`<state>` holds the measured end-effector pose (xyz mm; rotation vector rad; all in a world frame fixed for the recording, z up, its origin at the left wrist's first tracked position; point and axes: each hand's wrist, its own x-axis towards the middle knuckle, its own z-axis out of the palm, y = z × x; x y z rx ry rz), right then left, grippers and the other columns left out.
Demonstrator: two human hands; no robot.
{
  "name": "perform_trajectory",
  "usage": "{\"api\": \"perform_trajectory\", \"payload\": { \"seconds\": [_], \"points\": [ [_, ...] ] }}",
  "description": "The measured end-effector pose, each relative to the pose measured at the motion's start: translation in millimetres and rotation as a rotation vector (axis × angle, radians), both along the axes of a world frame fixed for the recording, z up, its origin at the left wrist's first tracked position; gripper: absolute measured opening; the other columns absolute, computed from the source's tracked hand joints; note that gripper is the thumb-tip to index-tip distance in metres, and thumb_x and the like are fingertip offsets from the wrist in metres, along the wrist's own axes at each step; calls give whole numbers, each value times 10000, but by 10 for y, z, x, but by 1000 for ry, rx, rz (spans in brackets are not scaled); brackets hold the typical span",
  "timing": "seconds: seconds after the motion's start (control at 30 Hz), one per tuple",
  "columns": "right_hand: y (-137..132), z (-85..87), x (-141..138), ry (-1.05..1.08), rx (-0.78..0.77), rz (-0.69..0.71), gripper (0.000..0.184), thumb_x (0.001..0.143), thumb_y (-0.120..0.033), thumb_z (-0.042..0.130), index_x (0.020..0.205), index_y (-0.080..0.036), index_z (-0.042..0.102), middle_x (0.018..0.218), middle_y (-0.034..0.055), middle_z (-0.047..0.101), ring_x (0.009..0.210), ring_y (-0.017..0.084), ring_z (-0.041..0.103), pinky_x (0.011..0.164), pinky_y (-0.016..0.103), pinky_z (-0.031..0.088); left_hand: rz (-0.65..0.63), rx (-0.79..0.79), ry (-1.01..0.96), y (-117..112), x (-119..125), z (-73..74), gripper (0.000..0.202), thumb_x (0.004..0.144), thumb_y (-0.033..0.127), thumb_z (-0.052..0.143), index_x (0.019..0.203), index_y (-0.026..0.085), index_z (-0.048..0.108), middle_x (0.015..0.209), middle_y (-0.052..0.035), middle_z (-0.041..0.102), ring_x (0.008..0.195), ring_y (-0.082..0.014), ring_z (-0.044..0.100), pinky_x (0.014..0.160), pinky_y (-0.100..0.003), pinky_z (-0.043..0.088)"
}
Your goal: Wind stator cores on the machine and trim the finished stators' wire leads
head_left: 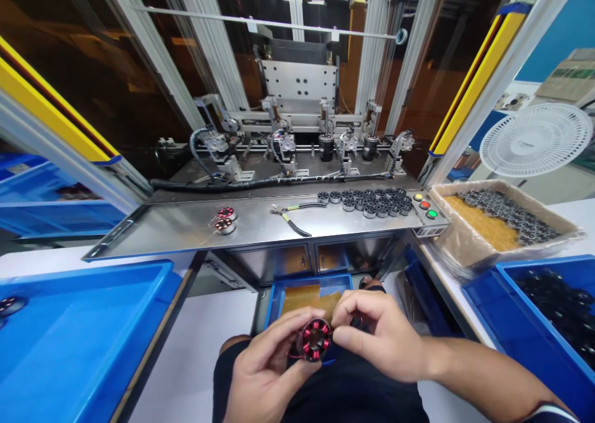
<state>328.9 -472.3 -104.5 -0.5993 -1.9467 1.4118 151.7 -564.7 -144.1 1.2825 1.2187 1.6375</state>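
My left hand [274, 358] is closed around a motor stator [316, 339] with red copper windings, its round face turned up toward me above my lap. At the stator's right edge, my right hand [379, 333] has thumb and forefinger pinched together. What sits in that pinch is too small to make out; a dark piece shows behind the fingers. On the metal bench ledge lie a red-wound stator [227, 213] and a copper-coloured stator [225, 226] with loose wire ends. Cutting pliers [297, 214] with black and green handles rest to their right, jaws apart.
Black ring-shaped parts [379, 201] crowd the ledge's right side beside push buttons [425, 205]. Behind stands a machine with clamps [283, 144]. Blue trays [93, 324] flank me, and a lined box [493, 249] of parts and a fan [534, 141] are at right.
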Motion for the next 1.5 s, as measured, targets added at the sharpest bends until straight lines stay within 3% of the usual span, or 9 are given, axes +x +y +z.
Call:
{"api": "perform_trajectory", "payload": {
  "seconds": [0.1, 0.4, 0.5, 0.7, 0.77, 0.87, 1.03, 1.2, 1.5],
  "points": [
    [-13, 31, -1, 7, -319, 61, 314, 878, -425, 671, 734, -150, 624, 698, 13, 634, 633, 116, 561, 598, 242, 465, 36, 22, 63, -1, 4, -12, 444, 735, 104, 795, 1119, 322, 751, 1092, -33, 787, 1046, -211, 732, 901, -258, 590],
    [-19, 44, -9, 0, -416, 90, 337, 860, -466, 683, 772, -149, 609, 672, -11, 583, 605, 101, 506, 587, 235, 435, 92, 94, 180, -28, 27, 12, 442, 737, 116, 793, 1122, 328, 743, 1077, -22, 790, 1017, -208, 737, 909, -294, 597],
    [15, 39, 6, -11, -51, 34, 209, 946, -307, 578, 797, -162, 601, 745, 22, 624, 684, 125, 562, 652, 256, 479, 108, 105, 191, -18, 34, 2, 451, 735, 112, 793, 1129, 325, 743, 1078, -21, 791, 1009, -206, 740, 909, -287, 596],
    [78, -61, 50, 119, 1080, -27, 208, 916, -74, 425, 1025, -97, 601, 808, 136, 669, 759, 222, 599, 639, 350, 510, 85, 57, 172, -17, 34, 0, 463, 733, 130, 803, 1128, 363, 739, 1076, 7, 793, 1003, -195, 743, 924, -279, 587],
    [41, -44, 57, 107, 920, -48, 180, 898, -70, 470, 1011, -105, 605, 812, 125, 665, 755, 211, 603, 645, 338, 512, 72, 60, 172, -17, 32, 5, 458, 736, 137, 804, 1128, 365, 737, 1079, 7, 791, 1009, -197, 740, 920, -285, 589],
    [-36, 27, 52, 35, 275, -19, 33, 873, -170, 618, 899, -150, 615, 786, 49, 633, 703, 148, 581, 658, 284, 500, 70, 105, 197, -11, 33, 6, 451, 751, 134, 791, 1140, 353, 730, 1089, -6, 787, 1016, -204, 735, 904, -299, 599],
    [-59, 67, 16, -5, -423, 44, 307, 738, -374, 817, 807, -152, 618, 721, -17, 597, 637, 97, 511, 605, 233, 434, 82, 190, 314, -2, 28, -18, 466, 757, 95, 773, 1172, 299, 715, 1085, -44, 783, 999, -216, 733, 910, -326, 598],
    [-23, 56, -1, -24, -560, 48, 392, 668, -431, 869, 735, -152, 601, 625, -60, 526, 567, 71, 416, 549, 218, 353, 61, 237, 370, -18, -8, -55, 495, 773, 91, 758, 1217, 297, 682, 1130, -33, 767, 1037, -193, 714, 929, -289, 582],
    [-34, 48, 3, 10, -395, 56, 297, 815, -407, 752, 772, -150, 610, 697, -27, 549, 617, 91, 449, 575, 232, 369, 74, 232, 425, 3, -36, -63, 487, 779, 104, 757, 1218, 298, 675, 1134, -26, 766, 1041, -187, 715, 945, -277, 573]
  ]
}}
